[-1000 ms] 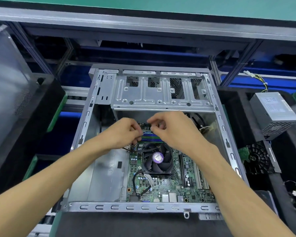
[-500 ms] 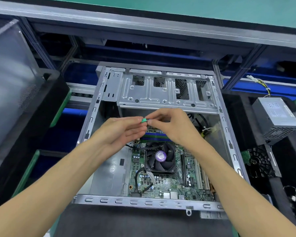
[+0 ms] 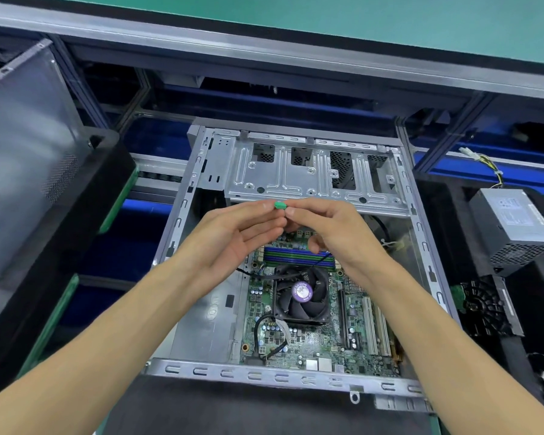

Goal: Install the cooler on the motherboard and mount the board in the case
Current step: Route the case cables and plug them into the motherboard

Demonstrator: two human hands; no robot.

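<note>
Lying open, case (image 3: pixel 296 255): fills the frame's centre, metal rims on all four sides, drive cage across its upper part.
Motherboard (image 3: pixel 321 337): flat on the case floor, lower centre-right, bare metal floor to its left.
Cooler (image 3: pixel 302 295): fan mounted on the board, below both hands.
Left hand (image 3: pixel 233 243): palm up, fingers loosely extended, fingertips touching the green connector (image 3: pixel 280 205).
Right hand (image 3: pixel 330 230): pinches that connector above the board, just under the cage's edge.

Motherboard (image 3: pixel 321 337) lies in case (image 3: pixel 283 373), w/ cooler (image 3: pixel 302 295) mounted on it. Drive cage (image 3: pixel 311 177) sits behind board. PSU (image 3: pixel 512 227) right of case; side panel (image 3: pixel 22 171) left.
</note>
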